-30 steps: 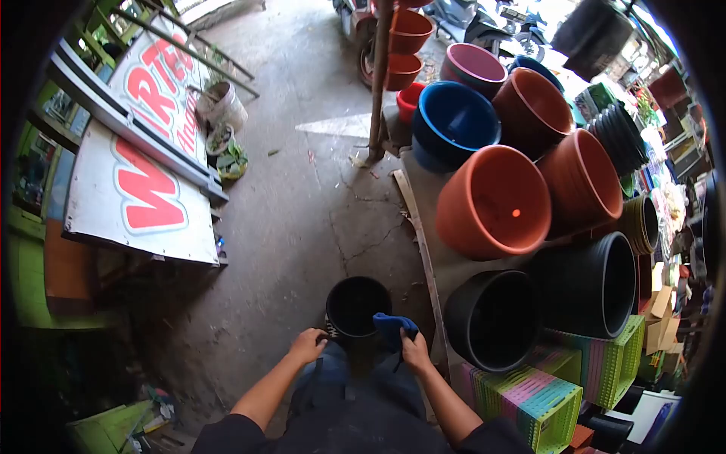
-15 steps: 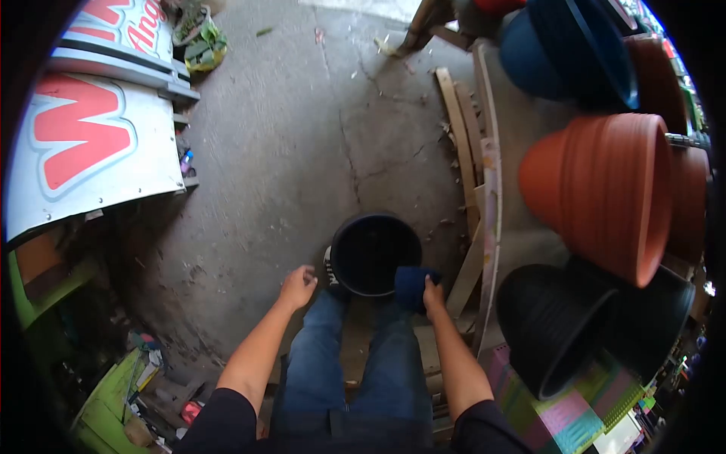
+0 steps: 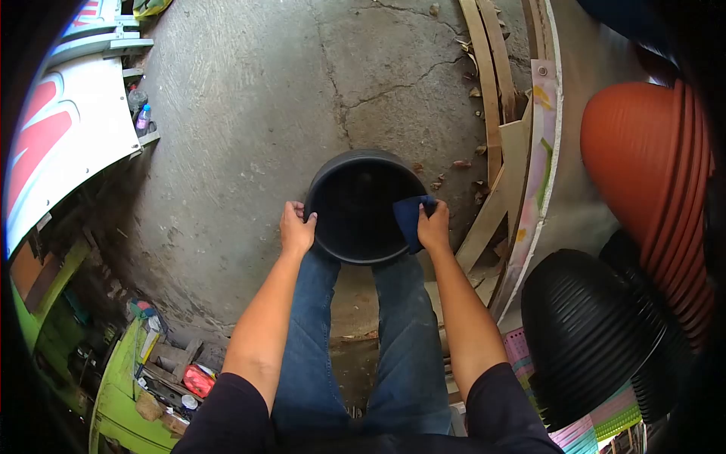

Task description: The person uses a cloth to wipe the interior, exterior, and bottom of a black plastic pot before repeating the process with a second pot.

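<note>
A round black pot [image 3: 361, 204] stands between my two hands, in front of my knees, its wide mouth facing up. At its left rim is my left hand [image 3: 297, 228], with the fingers curled against the outside and the thumb at the edge. My right hand [image 3: 433, 225] grips a dark blue cloth [image 3: 409, 219] at the right rim. Part of the cloth hangs over the edge into the pot. The pot's inside looks dark, and no contents can be made out.
Stacked terracotta pots [image 3: 643, 159] and ribbed black pots [image 3: 586, 333] lie at the right. Wooden planks [image 3: 488, 83] run beside a pale board edge [image 3: 538, 174]. At the left are a red-and-white sign [image 3: 83, 129] and a green frame [image 3: 113, 393] with clutter.
The pot appears larger and nearer. My left hand has come to its left rim from beside it. My right hand still holds the cloth, now higher on the right rim. The view has shifted.
</note>
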### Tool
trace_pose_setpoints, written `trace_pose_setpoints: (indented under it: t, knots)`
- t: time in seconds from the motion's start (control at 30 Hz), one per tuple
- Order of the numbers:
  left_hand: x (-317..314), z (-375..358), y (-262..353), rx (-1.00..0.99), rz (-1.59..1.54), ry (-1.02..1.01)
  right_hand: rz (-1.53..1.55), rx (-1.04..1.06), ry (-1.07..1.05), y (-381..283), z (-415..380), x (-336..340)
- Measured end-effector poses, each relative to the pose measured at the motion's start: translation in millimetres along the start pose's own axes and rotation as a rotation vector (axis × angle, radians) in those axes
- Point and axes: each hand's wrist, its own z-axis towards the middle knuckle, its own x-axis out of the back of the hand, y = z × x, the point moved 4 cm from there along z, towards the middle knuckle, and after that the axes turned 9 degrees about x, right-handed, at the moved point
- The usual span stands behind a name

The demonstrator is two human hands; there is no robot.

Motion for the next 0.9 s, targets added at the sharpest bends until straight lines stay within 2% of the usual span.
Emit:
trace_pose_setpoints:
  t: [0.1,0.17,0.6,0.8,0.9]
  knots:
    - [-1.9,-6.2,-1.7,0.009,-0.072,0.036,-0.024,-0.009,-0.039,2.4,-1.2,3.1]
    - [-2.7,-8.5,2.3,-0.019,-0.013,0.059,0.006,-0.071,-0.132,8.6,-4.1,5.0]
    - [-4.6,-4.1,38.0,-0.051,0.042,0.038,0.116,-0.121,-0.007,44.2,-21.6,11.7]
    - [15.9,-8.1,55.1,-0.218,0.023,0.143,0.188,-0.132,0.014,45.6,-18.9,2.3]
    - [10.3,-12.4,50.7,-0.131,0.058,0.107,0.176,-0.137,0.036,42.8,-23.8,4.0]
